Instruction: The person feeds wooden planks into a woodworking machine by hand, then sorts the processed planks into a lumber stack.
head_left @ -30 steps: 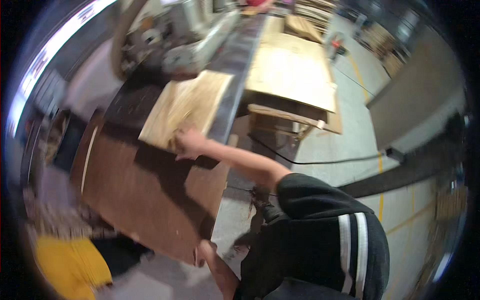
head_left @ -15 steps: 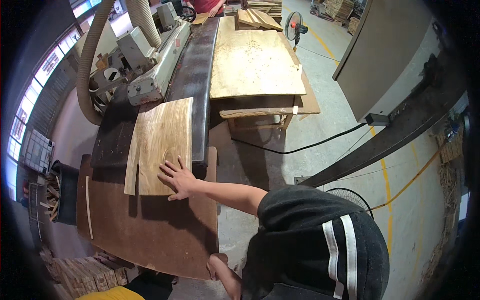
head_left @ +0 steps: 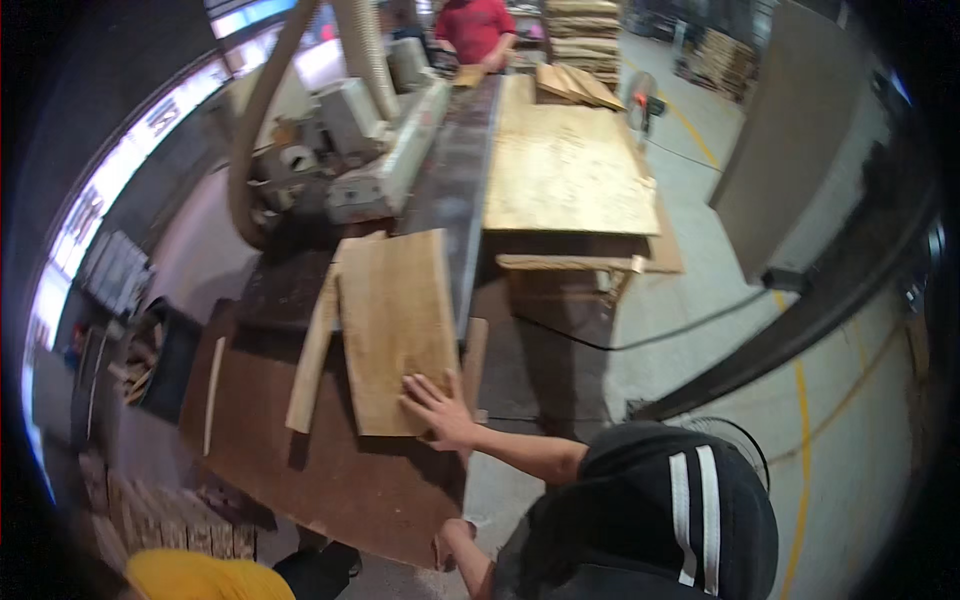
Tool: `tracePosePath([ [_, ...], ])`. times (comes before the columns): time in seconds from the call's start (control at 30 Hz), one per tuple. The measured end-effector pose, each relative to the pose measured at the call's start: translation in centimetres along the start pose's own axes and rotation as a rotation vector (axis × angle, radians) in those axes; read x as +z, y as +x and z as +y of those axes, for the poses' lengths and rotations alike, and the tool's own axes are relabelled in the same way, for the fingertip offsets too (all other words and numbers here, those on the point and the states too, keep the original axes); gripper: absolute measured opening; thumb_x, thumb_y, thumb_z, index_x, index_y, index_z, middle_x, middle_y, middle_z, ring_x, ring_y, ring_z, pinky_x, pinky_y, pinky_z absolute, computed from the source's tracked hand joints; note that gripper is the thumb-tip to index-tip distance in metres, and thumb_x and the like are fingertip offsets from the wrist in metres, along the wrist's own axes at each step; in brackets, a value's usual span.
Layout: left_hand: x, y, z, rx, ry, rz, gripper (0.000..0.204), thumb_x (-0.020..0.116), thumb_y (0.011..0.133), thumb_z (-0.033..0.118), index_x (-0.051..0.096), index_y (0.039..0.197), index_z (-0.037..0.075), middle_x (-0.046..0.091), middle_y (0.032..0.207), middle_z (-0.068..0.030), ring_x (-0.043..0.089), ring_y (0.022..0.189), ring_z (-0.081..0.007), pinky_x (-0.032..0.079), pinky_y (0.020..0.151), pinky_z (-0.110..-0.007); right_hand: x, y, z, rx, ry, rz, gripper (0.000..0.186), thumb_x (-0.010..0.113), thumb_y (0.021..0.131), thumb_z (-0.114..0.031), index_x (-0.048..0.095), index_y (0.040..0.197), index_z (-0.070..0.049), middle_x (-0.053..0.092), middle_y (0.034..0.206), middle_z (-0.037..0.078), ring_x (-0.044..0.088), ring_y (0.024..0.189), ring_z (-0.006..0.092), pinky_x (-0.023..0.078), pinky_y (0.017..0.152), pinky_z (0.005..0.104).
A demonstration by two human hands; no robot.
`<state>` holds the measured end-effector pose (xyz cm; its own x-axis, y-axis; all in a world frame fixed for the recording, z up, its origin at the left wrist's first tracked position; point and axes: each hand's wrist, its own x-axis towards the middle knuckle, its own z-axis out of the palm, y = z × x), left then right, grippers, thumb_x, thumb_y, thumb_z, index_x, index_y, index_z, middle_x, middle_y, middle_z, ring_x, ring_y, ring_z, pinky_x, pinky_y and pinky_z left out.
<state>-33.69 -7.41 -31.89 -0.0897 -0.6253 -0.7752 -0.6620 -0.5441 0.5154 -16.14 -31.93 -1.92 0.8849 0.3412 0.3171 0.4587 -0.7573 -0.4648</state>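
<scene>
A pale wooden board (head_left: pixel 395 305) lies lengthwise on the dark machine bed (head_left: pixel 458 170), overhanging a brown panel (head_left: pixel 280 420) at the near end. A narrow wooden strip (head_left: pixel 312 365) angles away along its left side, with a gap between. My right hand (head_left: pixel 435 410) rests palm down on the board's near right corner, fingers spread. My left hand (head_left: pixel 452 540) is lower, its fingers curled on the brown panel's near right edge. Another loose thin strip (head_left: pixel 214 395) lies on the panel's left.
Machine housing (head_left: pixel 385 160), hoses (head_left: pixel 245 190), a side table with sheet (head_left: pixel 565 165), a fan (head_left: pixel 645 100), a bin of offcuts (head_left: pixel 150 355), a steel beam (head_left: pixel 730 350). A worker in red (head_left: pixel 475 30) stands beyond; another in yellow (head_left: pixel 205 575) is lower left.
The narrow strip now lies farther apart from the board, angled leftward. My right hand stays on the board, its fingers spread flatter than a second ago. The view has shifted.
</scene>
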Motion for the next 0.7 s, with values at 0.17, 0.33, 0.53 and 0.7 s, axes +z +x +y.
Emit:
tracePosePath([
  [0.17, 7.0, -1.2, 7.2, -0.194, -0.308, 0.150, 0.055, 0.087, 0.069, 0.058, 0.076, 0.109, 0.023, 0.076, 0.111, 0.0000, 0.070, 0.103, -0.0230, 0.054, 0.092, -0.035, 3.0, -0.6, -1.5, 0.096, -0.117, -0.052, 0.104, 0.083, 0.073, -0.038, 0.030, 0.159, -0.013, 0.013, 0.169, 0.018, 0.011, 0.157, 0.0341, 0.004, 0.119, 0.0703],
  [0.33, 10.8, -2.6, 16.9, -0.099, -0.356, 0.033, 0.055, 0.084, 0.072, 0.057, 0.074, 0.113, 0.022, 0.074, 0.116, -0.0025, 0.068, 0.106, -0.0237, 0.052, 0.094, -0.037, 1.0, 0.0, -0.8, 0.350, -0.160, 0.405, 0.084, 0.081, 0.078, -0.045, 0.045, 0.142, -0.005, 0.038, 0.153, 0.024, 0.037, 0.136, 0.0470, 0.031, 0.107, 0.0591],
  [0.53, -1.2, -7.0, 14.1, 0.026, 0.014, -0.135, 0.055, 0.080, 0.077, 0.056, 0.072, 0.118, 0.020, 0.071, 0.121, -0.0056, 0.066, 0.110, -0.0246, 0.051, 0.096, -0.040, 7.4, 0.7, 2.7, 0.963, 1.123, 0.315, 0.072, 0.074, 0.083, -0.066, 0.071, 0.094, 0.005, 0.069, 0.083, 0.009, 0.065, 0.077, 0.0231, 0.054, 0.073, 0.0371],
  [0.7, -13.2, -11.2, 13.8, 0.095, 0.414, -0.348, 0.055, 0.077, 0.080, 0.055, 0.070, 0.122, 0.019, 0.069, 0.125, -0.0081, 0.064, 0.114, -0.0254, 0.049, 0.098, -0.042, 10.1, -0.2, 0.0, 1.088, 1.061, 0.518, 0.075, 0.063, 0.091, -0.066, 0.071, 0.114, 0.005, 0.074, 0.099, 0.015, 0.069, 0.095, 0.0277, 0.052, 0.086, 0.0394],
])
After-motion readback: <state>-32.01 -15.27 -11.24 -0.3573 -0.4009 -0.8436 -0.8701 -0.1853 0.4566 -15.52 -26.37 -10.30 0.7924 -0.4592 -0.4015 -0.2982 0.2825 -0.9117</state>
